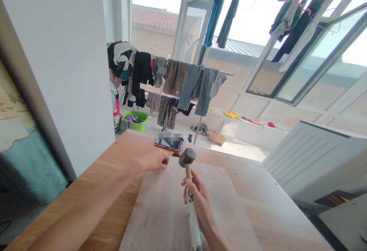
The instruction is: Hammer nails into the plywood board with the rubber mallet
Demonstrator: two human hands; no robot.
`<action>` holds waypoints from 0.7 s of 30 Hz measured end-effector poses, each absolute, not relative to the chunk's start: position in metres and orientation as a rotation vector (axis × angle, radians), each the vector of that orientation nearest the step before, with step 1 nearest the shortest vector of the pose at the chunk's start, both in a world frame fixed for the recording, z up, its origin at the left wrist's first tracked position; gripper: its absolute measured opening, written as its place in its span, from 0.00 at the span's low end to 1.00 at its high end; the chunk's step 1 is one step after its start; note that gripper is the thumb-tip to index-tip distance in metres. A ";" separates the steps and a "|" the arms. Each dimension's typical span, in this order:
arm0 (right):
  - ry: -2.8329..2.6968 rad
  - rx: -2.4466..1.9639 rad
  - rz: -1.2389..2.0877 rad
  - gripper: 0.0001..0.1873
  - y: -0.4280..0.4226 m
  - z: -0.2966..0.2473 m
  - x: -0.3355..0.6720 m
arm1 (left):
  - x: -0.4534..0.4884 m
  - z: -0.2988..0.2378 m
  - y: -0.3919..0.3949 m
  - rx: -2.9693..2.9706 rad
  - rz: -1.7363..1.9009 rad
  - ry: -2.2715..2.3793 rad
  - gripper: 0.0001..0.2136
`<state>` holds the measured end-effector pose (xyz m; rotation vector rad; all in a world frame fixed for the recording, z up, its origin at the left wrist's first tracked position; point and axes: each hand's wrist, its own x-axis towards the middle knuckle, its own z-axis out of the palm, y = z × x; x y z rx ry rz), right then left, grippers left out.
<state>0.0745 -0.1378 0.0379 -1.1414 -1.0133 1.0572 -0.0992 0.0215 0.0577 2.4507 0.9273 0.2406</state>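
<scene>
My right hand (197, 191) is wrapped round the pale, worn handle of a mallet (187, 158), whose dark grey cylindrical head is raised above the board. Near the far left corner of the wooden board (160, 209), my left hand (156, 160) is closed, thumb and fingers together. Whatever those fingers may hold is too small or hidden to make out. Several thin nails (215, 175) stand up in a row along the board's far part, on both sides of the mallet head. The board lies flat on a wooden table (114, 182).
A phone (164, 142) lies at the table's far edge, with a small brown curved object (176, 154) close by. Beyond stand a clothes rack (229, 74) hung with laundry and a green basket (140, 126). A white wall (63, 52) rises at the left.
</scene>
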 end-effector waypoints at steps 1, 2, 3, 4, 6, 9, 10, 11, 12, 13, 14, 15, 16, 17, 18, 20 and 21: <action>-1.015 -1.139 1.057 0.30 -0.138 0.038 0.074 | -0.098 0.056 0.022 2.448 0.250 0.924 0.04; -1.015 -1.136 1.058 0.30 -0.137 0.038 0.074 | -0.098 0.055 0.022 2.442 0.270 0.924 0.05; -1.017 -1.133 1.062 0.30 -0.137 0.037 0.074 | -0.097 0.053 0.023 2.433 0.292 0.920 0.05; -1.023 -1.131 1.068 0.30 -0.137 0.037 0.074 | -0.096 0.051 0.024 2.422 0.312 0.905 0.05; -1.040 -1.120 1.079 0.28 -0.136 0.035 0.074 | -0.096 0.048 0.026 2.380 0.330 0.847 0.05; -1.062 -1.094 1.100 0.25 -0.135 0.033 0.071 | -0.099 0.046 0.028 2.254 0.315 0.759 0.06; -1.066 -1.084 1.111 0.25 -0.135 0.033 0.070 | -0.100 0.046 0.029 2.216 0.316 0.752 0.07; -1.070 -1.077 1.125 0.25 -0.135 0.032 0.068 | -0.102 0.045 0.030 2.189 0.320 0.751 0.08; -1.073 -1.073 1.137 0.25 -0.135 0.033 0.067 | -0.103 0.045 0.031 2.174 0.325 0.751 0.09; -1.079 -1.069 1.150 0.26 -0.135 0.033 0.065 | -0.103 0.044 0.031 2.167 0.329 0.750 0.09; -1.089 -1.063 1.158 0.27 -0.135 0.033 0.063 | -0.104 0.043 0.032 2.167 0.336 0.747 0.09; -1.105 -1.056 1.164 0.27 -0.135 0.034 0.062 | -0.104 0.042 0.033 2.171 0.344 0.743 0.09; -1.122 -1.047 1.166 0.28 -0.135 0.034 0.060 | -0.104 0.040 0.034 2.175 0.353 0.737 0.10; -1.139 -1.039 1.164 0.29 -0.136 0.034 0.059 | -0.104 0.039 0.035 2.176 0.360 0.732 0.10; -1.151 -1.040 1.162 0.30 -0.136 0.033 0.058 | -0.104 0.037 0.036 2.174 0.367 0.727 0.10; -1.160 -1.067 1.163 0.32 -0.136 0.033 0.057 | -0.104 0.035 0.037 2.164 0.378 0.705 0.10; -1.162 -1.085 1.169 0.32 -0.136 0.032 0.057 | -0.104 0.035 0.037 2.161 0.381 0.691 0.10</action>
